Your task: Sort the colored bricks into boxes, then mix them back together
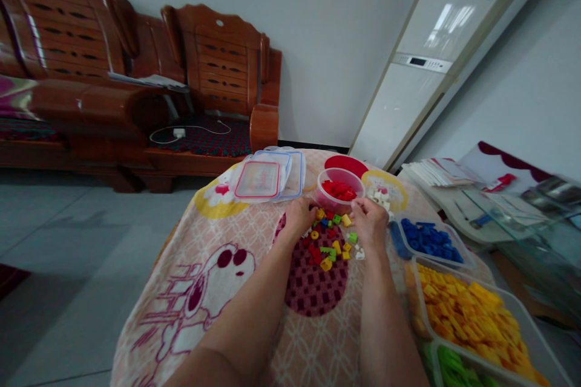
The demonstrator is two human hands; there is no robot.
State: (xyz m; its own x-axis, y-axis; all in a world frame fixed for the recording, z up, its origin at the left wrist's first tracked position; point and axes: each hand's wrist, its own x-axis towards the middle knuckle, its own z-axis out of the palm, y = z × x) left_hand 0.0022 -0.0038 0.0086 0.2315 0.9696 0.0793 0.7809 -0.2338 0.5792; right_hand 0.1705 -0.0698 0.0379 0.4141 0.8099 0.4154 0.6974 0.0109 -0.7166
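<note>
A small scatter of red, yellow, green, blue and white toy blocks (325, 250) lies on the patterned tablecloth (313, 351). My left hand (300, 216) is at the left edge of these blocks, its fingers bent; whatever they hold is too small to tell. On the other side, my right hand (370, 221) has its thumb and fingers pressed together beside the round tub (340, 198) of red pieces; anything in the pinch cannot be made out. White pieces (380, 197) lie just behind my right hand.
Boxes of blue pieces (430, 242), yellow pieces (472, 314) and green pieces (458, 370) line the right side. Clear lids (258, 179) and a red lid (346, 164) lie at the back. A glass shelf (521, 217) stands right; a wooden sofa (218, 72) is behind.
</note>
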